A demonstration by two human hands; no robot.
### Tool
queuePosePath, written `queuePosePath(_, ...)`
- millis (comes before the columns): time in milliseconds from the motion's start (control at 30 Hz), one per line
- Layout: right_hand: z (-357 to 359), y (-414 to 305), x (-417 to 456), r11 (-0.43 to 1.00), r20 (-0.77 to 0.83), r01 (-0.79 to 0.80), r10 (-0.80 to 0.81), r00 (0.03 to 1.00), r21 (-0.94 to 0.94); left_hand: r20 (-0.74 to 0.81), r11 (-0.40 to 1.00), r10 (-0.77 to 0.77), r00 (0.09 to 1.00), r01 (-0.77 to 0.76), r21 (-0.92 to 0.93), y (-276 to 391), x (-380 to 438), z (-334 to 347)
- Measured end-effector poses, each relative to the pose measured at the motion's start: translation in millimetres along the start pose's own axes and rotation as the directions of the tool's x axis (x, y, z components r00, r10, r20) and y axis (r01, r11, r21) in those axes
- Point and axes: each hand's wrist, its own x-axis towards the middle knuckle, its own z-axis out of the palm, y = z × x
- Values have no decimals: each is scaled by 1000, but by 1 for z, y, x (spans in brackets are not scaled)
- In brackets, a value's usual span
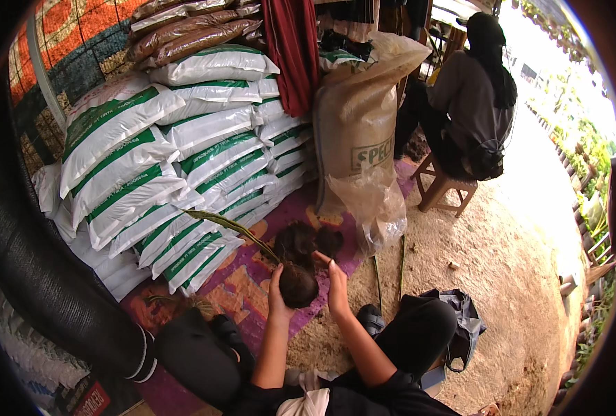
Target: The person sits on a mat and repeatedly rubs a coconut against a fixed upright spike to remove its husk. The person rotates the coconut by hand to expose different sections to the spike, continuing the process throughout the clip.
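Observation:
My left hand (276, 295) cups the left side of a dark, rounded root ball (298, 287), which looks fibrous. A long, narrow green plant leaf (230, 224) slants up and left from behind it; the join is hard to make out. To the right, my right hand (337, 285) is raised with its fingers apart, a small gap away from the ball. Just beyond my hands, more dark clumps (293, 240) of soil or fibre lie on a purple and orange patterned mat (245, 283).
White and green plastic sacks (219, 151) are stacked ahead on the left. A large tan sack (357, 125) stands ahead, with clear plastic at its base. Another person (469, 104) sits on a brown stool (445, 190). A black plastic bag (464, 317) lies beside my right knee.

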Motion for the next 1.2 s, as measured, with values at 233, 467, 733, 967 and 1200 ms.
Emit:
queuePosePath(233,-16,-32,4,997,-150,74,-72,986,8,-9,997,-50,999,50,-63,0,3,-11)
queuePosePath(467,10,17,5,941,18,36,-32,999,-337,60,991,-119,991,122,-46,-20,1,-2)
queuePosePath(733,10,-26,2,720,-17,90,-140,990,-688,61,995,-96,994,98,-24,-4,-6,-9)
queuePosePath(967,-1,21,-2,923,19,-15,24,1000,-384,24,986,-162,987,161,44,-22,-2,-3)
queuePosePath(1200,-1,-7,-5,881,97,113,-76,992,-460,32,995,15,999,-18,101,-8,-7,4)
